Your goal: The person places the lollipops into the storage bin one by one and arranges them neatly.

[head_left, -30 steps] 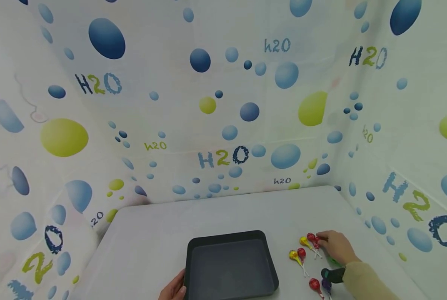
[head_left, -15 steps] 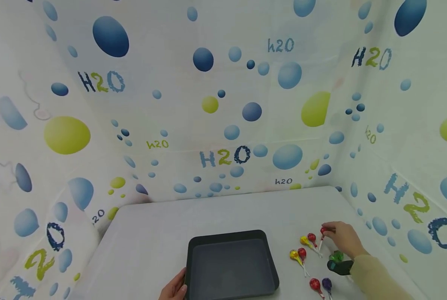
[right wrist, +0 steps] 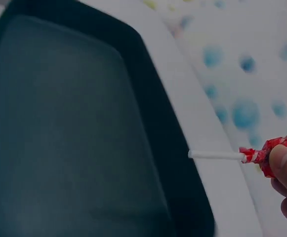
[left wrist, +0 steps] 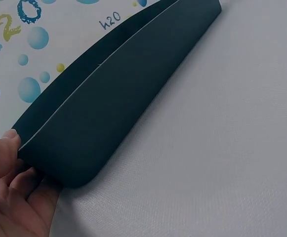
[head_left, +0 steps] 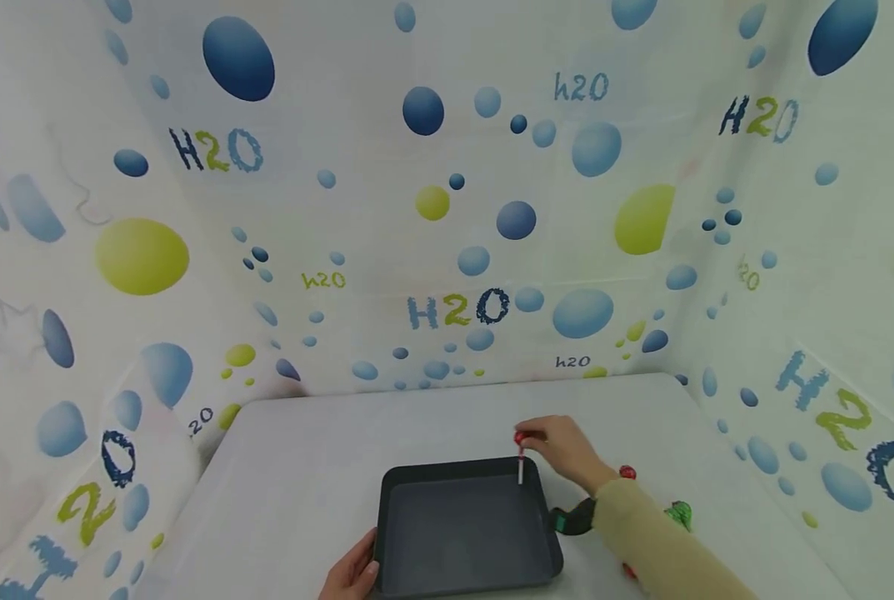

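A dark rectangular baking tray point(head_left: 469, 586) lies on the white table. My left hand point(head_left: 351, 571) grips its left side; in the left wrist view the thumb point(left wrist: 5, 148) is on the rim with the fingers curled below, against the outer wall. My right hand point(head_left: 562, 450) is over the tray's far right corner and pinches a red-wrapped lollipop point(right wrist: 269, 157) by its candy head. The lollipop's white stick points down in the head view and overlaps the tray rim. Nothing lies on the tray floor.
Right of the tray, partly hidden by the right sleeve point(head_left: 656, 533), are a red lollipop point(head_left: 627, 472), a green-wrapped lollipop point(head_left: 679, 513) and another red one point(head_left: 630, 571). A patterned curtain point(head_left: 447, 250) hangs behind the table.
My right hand has lifted the red lollipop off the group on the right and carried it left to the tray. My left hand stays on the tray's side.
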### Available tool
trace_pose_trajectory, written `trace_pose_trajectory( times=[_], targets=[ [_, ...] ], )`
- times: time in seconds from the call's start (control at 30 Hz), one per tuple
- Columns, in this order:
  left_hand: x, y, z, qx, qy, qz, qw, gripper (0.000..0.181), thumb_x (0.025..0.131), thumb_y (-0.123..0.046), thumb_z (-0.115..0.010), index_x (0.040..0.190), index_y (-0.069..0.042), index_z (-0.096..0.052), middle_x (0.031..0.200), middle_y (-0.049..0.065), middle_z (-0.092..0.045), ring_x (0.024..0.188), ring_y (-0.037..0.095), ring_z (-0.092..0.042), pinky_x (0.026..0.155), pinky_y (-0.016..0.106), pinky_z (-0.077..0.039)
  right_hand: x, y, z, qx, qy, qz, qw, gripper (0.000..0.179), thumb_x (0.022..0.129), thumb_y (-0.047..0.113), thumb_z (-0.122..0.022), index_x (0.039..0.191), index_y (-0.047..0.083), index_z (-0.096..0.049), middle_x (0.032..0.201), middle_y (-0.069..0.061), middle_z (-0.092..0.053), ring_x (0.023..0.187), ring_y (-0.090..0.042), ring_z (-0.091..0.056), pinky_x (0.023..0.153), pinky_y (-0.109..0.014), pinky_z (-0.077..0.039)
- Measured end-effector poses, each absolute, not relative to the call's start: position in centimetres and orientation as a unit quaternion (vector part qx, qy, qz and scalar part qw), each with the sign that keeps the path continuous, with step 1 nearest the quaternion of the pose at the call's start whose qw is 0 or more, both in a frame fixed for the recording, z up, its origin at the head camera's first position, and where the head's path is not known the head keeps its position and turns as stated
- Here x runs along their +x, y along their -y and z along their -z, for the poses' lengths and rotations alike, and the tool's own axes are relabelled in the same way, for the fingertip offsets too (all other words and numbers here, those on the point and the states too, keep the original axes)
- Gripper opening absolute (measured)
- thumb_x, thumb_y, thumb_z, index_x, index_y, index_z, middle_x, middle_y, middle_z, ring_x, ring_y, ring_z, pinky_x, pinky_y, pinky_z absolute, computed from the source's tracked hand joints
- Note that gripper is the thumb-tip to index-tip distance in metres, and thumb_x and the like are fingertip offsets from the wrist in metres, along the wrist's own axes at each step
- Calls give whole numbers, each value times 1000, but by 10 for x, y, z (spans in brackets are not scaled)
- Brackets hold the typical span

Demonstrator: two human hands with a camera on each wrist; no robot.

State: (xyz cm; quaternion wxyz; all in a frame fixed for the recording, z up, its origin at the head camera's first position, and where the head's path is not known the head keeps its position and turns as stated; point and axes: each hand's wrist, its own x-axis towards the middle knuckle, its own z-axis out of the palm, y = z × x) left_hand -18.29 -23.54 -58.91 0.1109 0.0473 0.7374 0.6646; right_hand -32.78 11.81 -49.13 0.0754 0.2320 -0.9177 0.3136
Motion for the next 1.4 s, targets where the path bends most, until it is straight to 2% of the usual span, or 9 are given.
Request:
trace_pose_trajectory(
  times=[0.13, 0.27, 0.43, 0.63, 0.87, 1.17, 1.4],
  targets=[
    [-185, 233, 587, 29, -744, -660, 104, 64, 98, -13, -52, 139, 22, -19, 144, 40, -23, 134, 51, -25, 105, 41, -43, -324, -49, 497, 307, 904, -297, 31, 22, 87, 12, -69, 109, 7, -72, 96, 0, -72, 89, -13, -67, 77, -29, -58],
    [-187, 229, 586, 18, -748, -655, 104, 61, 97, -12, -53, 139, 21, -22, 143, 39, -27, 133, 50, -27, 106, 45, -41, -320, -5, 509, 329, 902, -280, -16, 16, 87, 11, -68, 102, 9, -74, 91, 4, -71, 84, -10, -65, 72, -25, -56],
    [-185, 228, 587, 30, -748, -656, 97, 60, 97, -11, -53, 139, 21, -23, 143, 39, -28, 133, 51, -27, 106, 43, -41, -320, 25, 530, 336, 910, -242, -15, 7, 85, 11, -70, 88, 15, -75, 81, 8, -68, 71, -5, -59, 61, -20, -52],
    [-184, 232, 592, 30, -744, -661, 96, 61, 97, -11, -53, 140, 20, -23, 144, 39, -27, 134, 51, -25, 107, 42, -40, -317, 47, 545, 330, 915, -229, -17, 6, 84, 10, -71, 86, 15, -74, 79, 6, -67, 66, -6, -57, 55, -20, -49],
    [-184, 234, 591, 16, -742, -663, 95, 60, 97, -9, -53, 139, 21, -23, 143, 39, -27, 134, 50, -26, 107, 45, -39, -316, 64, 548, 314, 925, -212, -10, 5, 82, 12, -73, 86, 15, -74, 80, 7, -67, 73, -8, -61, 61, -22, -52],
    [-183, 233, 588, 22, -727, -679, 101, 60, 98, -8, -50, 139, 23, -19, 143, 41, -23, 134, 52, -24, 106, 39, -42, -310, 69, 545, 302, 938, -163, 44, 13, 81, 9, -72, 70, 16, -69, 72, 6, -63, 66, -9, -58, 56, -24, -50],
    [-184, 231, 587, 27, -721, -684, 107, 58, 99, -6, -48, 138, 24, -17, 143, 42, -22, 133, 52, -24, 107, 41, -41, -307, 69, 546, 298, 942, -144, 61, 8, 80, 9, -72, 74, 14, -71, 76, 4, -64, 70, -11, -60, 59, -26, -53]
  ],
)
